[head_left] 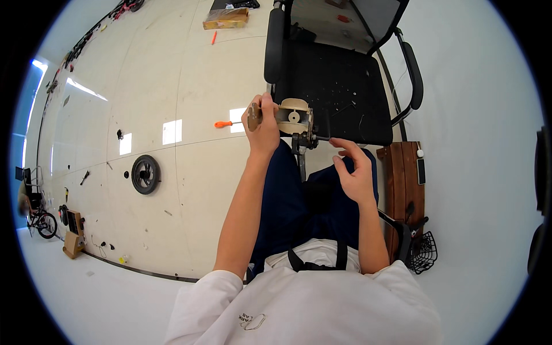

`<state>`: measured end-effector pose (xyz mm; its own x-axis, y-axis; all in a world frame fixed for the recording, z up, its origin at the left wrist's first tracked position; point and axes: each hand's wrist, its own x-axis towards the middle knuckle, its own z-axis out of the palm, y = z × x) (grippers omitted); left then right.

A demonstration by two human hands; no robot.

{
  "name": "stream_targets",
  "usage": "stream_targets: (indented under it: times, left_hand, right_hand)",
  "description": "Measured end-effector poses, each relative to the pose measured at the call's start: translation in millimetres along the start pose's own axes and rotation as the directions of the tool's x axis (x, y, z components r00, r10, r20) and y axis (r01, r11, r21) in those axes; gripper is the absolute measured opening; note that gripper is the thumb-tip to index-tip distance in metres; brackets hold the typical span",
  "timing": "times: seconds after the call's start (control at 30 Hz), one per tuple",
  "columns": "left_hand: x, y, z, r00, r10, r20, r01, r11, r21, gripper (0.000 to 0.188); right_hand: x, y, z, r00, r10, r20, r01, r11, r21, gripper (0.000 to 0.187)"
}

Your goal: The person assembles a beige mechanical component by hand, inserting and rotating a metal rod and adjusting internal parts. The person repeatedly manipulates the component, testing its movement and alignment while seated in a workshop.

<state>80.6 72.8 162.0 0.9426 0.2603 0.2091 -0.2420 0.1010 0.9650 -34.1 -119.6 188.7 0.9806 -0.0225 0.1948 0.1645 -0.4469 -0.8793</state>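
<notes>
My left hand (264, 127) is wrapped round a beige and black mechanical assembly (294, 117), held up over my knees in front of the chair. A rounded beige housing with a round hole faces up, and dark metal fittings sit on its near right side. From those fittings a dark L-shaped hex key (328, 125) sticks out to the right. My right hand (355, 172) is open, thumb and fingers apart, with the index fingertip at the bend of the key. What my left palm covers is hidden.
A black armchair (333, 86) stands ahead, small parts scattered on its seat. An orange-handled screwdriver (223, 124) shows left of my left hand. A black wheel (146, 174) lies on the tiled floor. At right is a brown wooden box (405, 178); an open carton (226, 20) lies far ahead.
</notes>
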Motion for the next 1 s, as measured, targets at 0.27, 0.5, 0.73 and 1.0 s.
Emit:
stream_targets:
  times: [0.27,0.5,0.73,1.0]
  left_hand:
    - [-1.5,3.1,-1.4,1.0,-0.007,0.026,0.007,1.0,0.026,0.037]
    - [-2.1,-4.3,-1.6,0.999,0.02,0.027,-0.021,0.999,0.046,0.037]
    - [3.2,0.9,2.0,1.0,-0.005,-0.019,0.005,1.0,-0.023,0.038]
    - [-1.3,3.6,1.6,1.0,-0.005,-0.023,0.004,1.0,-0.023,0.038]
  right_hand:
    - [10.4,-0.3,7.7,0.984,0.122,0.128,-0.129,0.99,0.052,0.029]
    - [-11.0,-32.2,-13.6,0.9,-0.14,0.413,-0.279,0.542,0.792,0.048]
    - [27.7,-1.8,-12.1,0.96,0.226,0.167,-0.281,0.732,0.621,0.052]
    - [6.4,1.5,-3.1,0.801,0.257,0.541,-0.524,0.738,0.426,0.041]
